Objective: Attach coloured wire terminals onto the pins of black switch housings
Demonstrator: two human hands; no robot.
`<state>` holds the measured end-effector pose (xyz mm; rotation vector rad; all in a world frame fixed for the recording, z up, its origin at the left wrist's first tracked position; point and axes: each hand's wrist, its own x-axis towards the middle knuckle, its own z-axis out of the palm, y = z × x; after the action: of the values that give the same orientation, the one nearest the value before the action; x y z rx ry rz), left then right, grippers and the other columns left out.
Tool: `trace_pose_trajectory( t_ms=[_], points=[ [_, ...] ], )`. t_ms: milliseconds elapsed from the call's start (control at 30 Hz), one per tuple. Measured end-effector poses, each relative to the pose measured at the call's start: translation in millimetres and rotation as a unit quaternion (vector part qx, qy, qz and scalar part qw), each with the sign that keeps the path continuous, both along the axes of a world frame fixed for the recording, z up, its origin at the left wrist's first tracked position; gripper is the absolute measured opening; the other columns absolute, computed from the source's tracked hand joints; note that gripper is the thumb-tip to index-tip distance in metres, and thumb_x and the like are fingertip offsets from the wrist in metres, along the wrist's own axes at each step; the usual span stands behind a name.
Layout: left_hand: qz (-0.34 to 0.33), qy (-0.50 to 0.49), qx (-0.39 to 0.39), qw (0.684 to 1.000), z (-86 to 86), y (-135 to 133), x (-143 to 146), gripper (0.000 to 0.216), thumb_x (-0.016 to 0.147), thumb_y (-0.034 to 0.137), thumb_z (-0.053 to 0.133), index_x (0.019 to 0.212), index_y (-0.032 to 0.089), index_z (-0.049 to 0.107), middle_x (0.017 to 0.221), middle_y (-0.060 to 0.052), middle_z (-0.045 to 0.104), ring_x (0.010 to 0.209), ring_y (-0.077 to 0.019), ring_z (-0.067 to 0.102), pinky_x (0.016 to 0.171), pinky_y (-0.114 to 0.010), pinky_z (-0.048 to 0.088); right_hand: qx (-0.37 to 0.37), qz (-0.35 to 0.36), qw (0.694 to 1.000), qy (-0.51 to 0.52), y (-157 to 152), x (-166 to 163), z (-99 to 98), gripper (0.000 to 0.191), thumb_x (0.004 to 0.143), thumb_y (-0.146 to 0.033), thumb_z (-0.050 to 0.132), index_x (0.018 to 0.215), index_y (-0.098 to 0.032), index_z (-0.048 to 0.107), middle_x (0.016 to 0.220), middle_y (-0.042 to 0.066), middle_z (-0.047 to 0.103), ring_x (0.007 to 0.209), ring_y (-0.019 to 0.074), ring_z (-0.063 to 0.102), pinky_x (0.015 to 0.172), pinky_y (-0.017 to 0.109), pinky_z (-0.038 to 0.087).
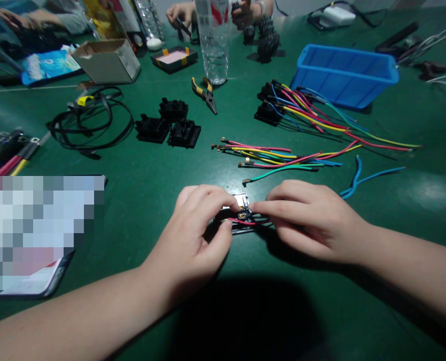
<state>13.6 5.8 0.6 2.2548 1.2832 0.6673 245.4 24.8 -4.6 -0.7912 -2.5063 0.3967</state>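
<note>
1. The left hand (202,225) has its grip closed, thumb and index finger pinching a black plastic connector housing (243,215) between them.
2. The right hand (313,220) comes in from the other side, its index fingertip at the housing; whether its thumb and remaining fingers are clamped on anything cannot be told, as they are partly hidden.
3. The housing lies low over the green bench (140,170), centred between the two hands, with a thin red wire (251,223) running across its near side toward the right hand.
4. Just beyond the hands, loose wires (279,159) in red, yellow, blue and green lie in a rough bundle, metal terminals at their left ends. A green wire (271,173) is nearest to the fingers.
5. Near the right wrist, short blue wires (352,186) lie crossed.
6. Farther off to the right, black housings with wires attached (270,114) sit in front of a blue plastic bin (346,82).
7. Beyond the left hand, three black housings (184,133) are grouped close together, with yellow-handled pliers (208,98) just past them.
8. At the far side stand a clear plastic bottle (215,55) and an open cardboard box (110,65).
</note>
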Motion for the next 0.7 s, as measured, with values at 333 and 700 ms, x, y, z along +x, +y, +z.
trace_pose_trajectory(
  t_ms=[333, 700],
  points=[
    [-0.005, -0.001, 0.000, 1.000, -0.3, -0.2, 0.0, 0.019, 0.085, 0.012, 0.050, 0.100, 0.024, 0.055, 0.103, -0.002, 0.060, 0.102, -0.0209, 0.050, 0.091, -0.036, 0.037, -0.007, 0.000, 1.000, 0.004, 0.3, -1.1, 1.1, 0.029, 0.088, -0.015, 0.048, 0.112, -0.017, 0.063, 0.090, 0.010, 0.063, 0.078, 0.0168, 0.056, 0.065, 0.029, 0.045],
    [-0.006, -0.007, 0.001, 1.000, 0.1, 1.0, 0.7, 0.020, 0.084, 0.012, 0.049, 0.100, 0.023, 0.055, 0.103, -0.003, 0.061, 0.102, -0.0210, 0.051, 0.091, -0.037, 0.038, 0.006, -0.005, 1.000, -0.001, -0.2, -1.7, 1.7, 0.029, 0.088, -0.015, 0.047, 0.112, -0.018, 0.064, 0.095, 0.010, 0.064, 0.083, 0.0187, 0.056, 0.068, 0.032, 0.045]
  ],
)
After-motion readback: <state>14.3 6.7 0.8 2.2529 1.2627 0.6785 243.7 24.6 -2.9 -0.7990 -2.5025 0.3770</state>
